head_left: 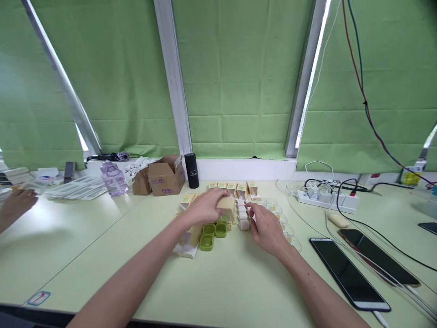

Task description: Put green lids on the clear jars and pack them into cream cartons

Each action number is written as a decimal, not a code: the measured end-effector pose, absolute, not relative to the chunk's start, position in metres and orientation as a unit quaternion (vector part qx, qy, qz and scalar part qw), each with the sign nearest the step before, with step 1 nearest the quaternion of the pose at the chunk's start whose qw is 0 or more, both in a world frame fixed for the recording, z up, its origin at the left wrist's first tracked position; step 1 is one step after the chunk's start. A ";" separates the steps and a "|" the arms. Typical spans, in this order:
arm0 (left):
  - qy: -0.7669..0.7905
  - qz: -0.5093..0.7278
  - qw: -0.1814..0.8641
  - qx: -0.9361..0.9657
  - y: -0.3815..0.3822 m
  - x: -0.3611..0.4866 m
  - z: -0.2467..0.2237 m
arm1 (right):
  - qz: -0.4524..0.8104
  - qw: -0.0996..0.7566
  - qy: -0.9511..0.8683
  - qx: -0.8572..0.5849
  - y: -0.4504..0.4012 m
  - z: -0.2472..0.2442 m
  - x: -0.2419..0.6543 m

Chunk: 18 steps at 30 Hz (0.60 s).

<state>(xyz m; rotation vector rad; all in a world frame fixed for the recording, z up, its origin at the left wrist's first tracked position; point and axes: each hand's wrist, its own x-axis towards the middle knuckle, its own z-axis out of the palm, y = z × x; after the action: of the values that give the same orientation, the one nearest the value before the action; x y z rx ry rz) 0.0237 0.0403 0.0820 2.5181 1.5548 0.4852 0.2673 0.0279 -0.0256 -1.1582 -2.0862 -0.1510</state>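
Observation:
My left hand is closed around a small cream box, held tilted over the table. Below it sit several green square cups, and cream cartons lie partly hidden behind my left wrist. To the right is a row of small white pieces. The bent fingers of my right hand are closed at the edge of that row; whatever they pinch is too small to make out. Clear round plastic pieces with yellow centres lie beside my right hand. More open cartons line up behind.
Two phones with cables lie on the right, near a white power strip. A black bottle, a cardboard box and a purple bottle stand at the back. Another person's hand is at far left.

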 end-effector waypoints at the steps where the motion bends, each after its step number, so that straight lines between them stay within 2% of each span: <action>1: 0.536 0.173 0.053 0.825 0.052 0.017 0.091 | -0.057 0.366 -0.812 -0.451 0.028 -0.026 0.267; 5: 0.604 0.155 -0.060 0.779 0.110 -0.010 0.112 | -0.054 0.358 -0.816 -0.452 0.027 -0.027 0.265; 10: 0.669 0.125 -0.071 0.729 0.170 -0.033 0.105 | -0.066 0.352 -0.824 -0.439 0.027 -0.030 0.263; 18: 0.725 0.071 -0.067 0.682 0.214 -0.037 0.068 | -0.065 0.363 -0.824 -0.431 0.022 -0.025 0.260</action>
<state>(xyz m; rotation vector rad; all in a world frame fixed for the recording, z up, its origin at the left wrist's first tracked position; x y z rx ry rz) -0.0365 0.2138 0.0681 2.2400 2.3786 0.2326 0.2602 0.0220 -0.0252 -1.1101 -2.1201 -0.1669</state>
